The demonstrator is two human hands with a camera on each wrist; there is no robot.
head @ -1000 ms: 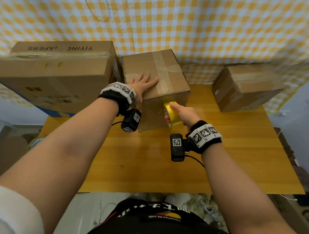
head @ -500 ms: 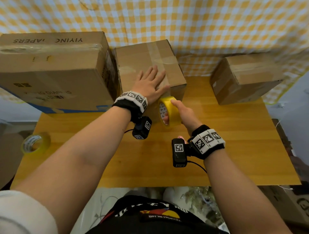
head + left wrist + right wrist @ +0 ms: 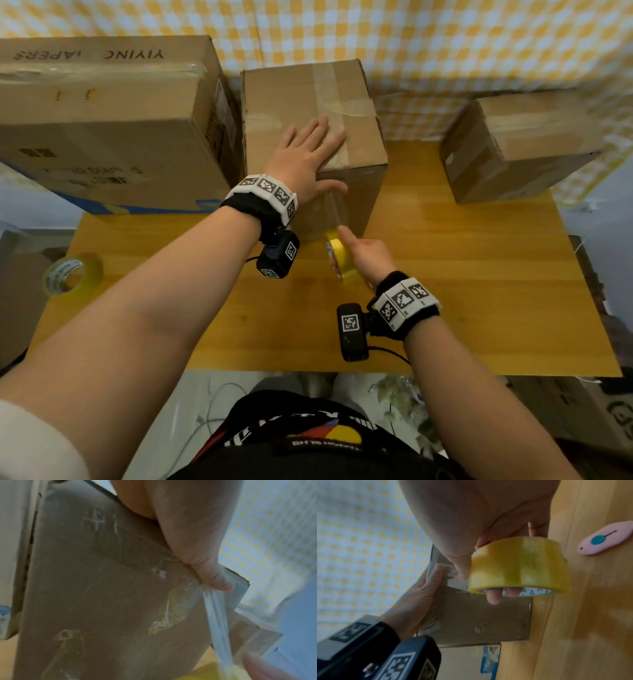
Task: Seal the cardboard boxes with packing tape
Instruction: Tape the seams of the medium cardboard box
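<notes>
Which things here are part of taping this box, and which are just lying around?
In use:
- middle box, pressed by left hand
- yellow tape roll, held in right hand
- tape strip

Lying about:
- spare tape roll
- pink cutter
- large box
- right box

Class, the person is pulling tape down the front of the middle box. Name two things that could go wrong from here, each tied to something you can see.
1. The stretched tape strip looks bunched narrow below the left hand; it may stick creased.
2. The right hand holds the tape roll near the table, so little room remains to pull lower.
</notes>
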